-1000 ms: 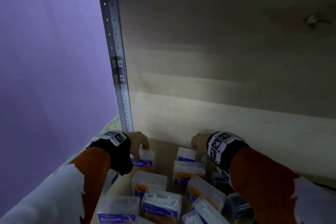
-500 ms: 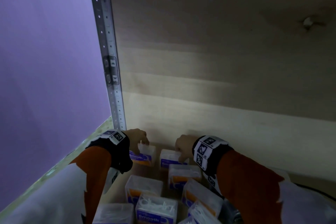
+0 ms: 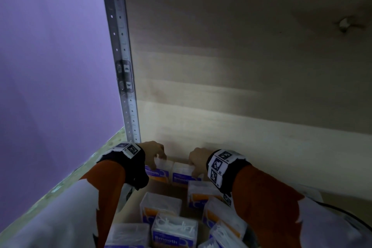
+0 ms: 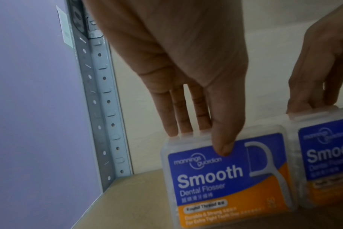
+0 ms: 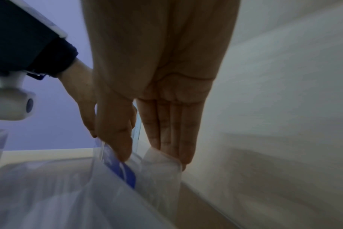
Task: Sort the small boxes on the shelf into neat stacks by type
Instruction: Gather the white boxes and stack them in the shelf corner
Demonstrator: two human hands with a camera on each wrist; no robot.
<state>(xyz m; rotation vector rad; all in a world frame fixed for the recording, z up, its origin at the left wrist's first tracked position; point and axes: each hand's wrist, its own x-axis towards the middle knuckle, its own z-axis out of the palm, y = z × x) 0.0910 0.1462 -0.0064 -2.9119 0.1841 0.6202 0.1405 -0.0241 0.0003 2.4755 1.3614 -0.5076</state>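
Head view: my left hand and right hand each pinch a flosser box upright at the shelf back, mid-frame; loose boxes below remain unsorted, I judge.

Left wrist: thumb on the "Smooth" label, neighbour box just beside.

Right wrist: blurred; fingers behind, thumb in front.

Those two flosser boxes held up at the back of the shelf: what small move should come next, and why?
Probably let both go. The left hand pinches one flosser box and the right hand the other box. Both stand upright, side by side against the back panel, seemingly touching. More boxes wait loose in front.
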